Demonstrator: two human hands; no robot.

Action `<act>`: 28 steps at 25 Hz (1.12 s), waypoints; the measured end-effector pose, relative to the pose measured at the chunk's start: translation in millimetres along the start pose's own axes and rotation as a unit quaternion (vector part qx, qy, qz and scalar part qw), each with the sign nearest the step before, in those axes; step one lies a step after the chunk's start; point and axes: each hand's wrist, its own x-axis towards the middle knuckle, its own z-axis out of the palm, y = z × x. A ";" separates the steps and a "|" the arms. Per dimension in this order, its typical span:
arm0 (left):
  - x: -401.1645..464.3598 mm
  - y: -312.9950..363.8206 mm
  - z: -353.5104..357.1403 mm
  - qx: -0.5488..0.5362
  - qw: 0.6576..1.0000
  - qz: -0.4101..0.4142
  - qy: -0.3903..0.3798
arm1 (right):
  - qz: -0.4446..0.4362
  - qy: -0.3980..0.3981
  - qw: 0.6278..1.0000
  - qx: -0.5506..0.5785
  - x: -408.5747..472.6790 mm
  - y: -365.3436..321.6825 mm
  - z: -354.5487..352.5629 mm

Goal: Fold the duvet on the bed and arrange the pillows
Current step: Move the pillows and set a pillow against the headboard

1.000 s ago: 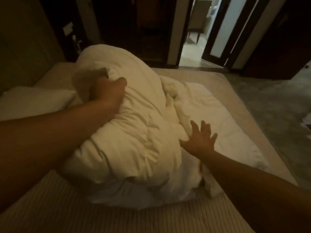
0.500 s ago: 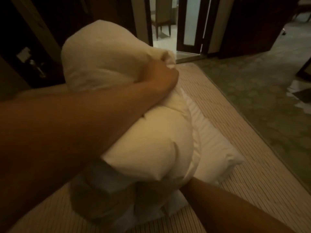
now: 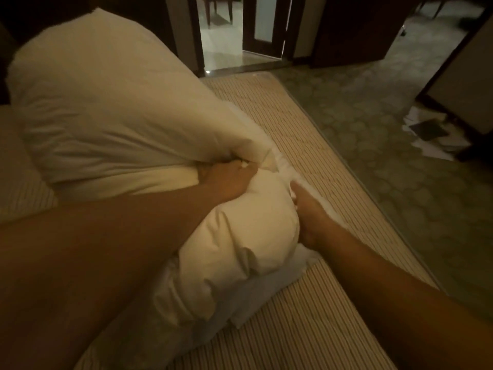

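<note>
White cotton, puffed and bunched: the duvet (image 3: 120, 116) gathered into one thick roll, slanting across the striped bed (image 3: 306, 134) from the far left down toward the near edge, upper end lifted clear, lower end resting on the mattress. Left hand (image 3: 229, 180) sunk into the crease at the roll's waist, fingers (image 3: 240, 165) curled tight and pinching a fold of cover. Right hand (image 3: 309, 217) pressed against the right flank of the lower lobe, thumb up along the fabric, the other fingertips buried in the fold, so impossible to tell whether spread or closed. A second ago quite otherwise: duvet sprawled wide over the bed, right hand open and reaching with spread fingers, gripping nothing. Half a second ago hoisted high in the left fist alone, right hand lost beneath. Now lowered again, drawn toward the right side of the bed and held from both sides. Judged from that: loose spread collected and bulk under control, but no flat fold yet, only a bundle with a thin layer trailing out below. Likely next need: find an edge or corners and shake flat before doubling over. Pale shape (image 3: 10, 145) at the far left edge, probably a pillow, untouched; pillow arranging apparently not begun. Scattered papers (image 3: 432, 145) on the floor beyond, well apart.
</note>
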 end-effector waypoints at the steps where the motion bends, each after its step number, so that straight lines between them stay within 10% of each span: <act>1: -2.2 -0.3 6.4 0.037 0.999 -0.003 0.010 | -0.002 -0.010 0.998 -0.057 1.0 -15.6 0.8; 5: -21.7 -5.3 17.4 -0.043 0.999 -0.012 0.020 | -0.033 -0.015 0.881 -0.472 17.0 -14.9 3.0; 10: -67.7 27.1 42.2 0.026 0.995 0.007 0.094 | 0.018 0.170 0.816 -0.552 51.6 35.0 2.5; 16: -81.3 19.4 120.9 0.165 0.982 0.030 0.085 | 0.129 0.225 0.813 -0.521 79.5 66.4 -27.2; 21: -73.7 13.1 152.9 0.171 0.981 0.035 0.085 | 0.038 0.104 0.921 -0.373 112.3 112.1 -40.9; 28: -77.1 -21.4 126.1 0.019 0.997 -0.044 0.065 | -0.071 -0.019 0.885 -0.459 50.1 96.0 3.5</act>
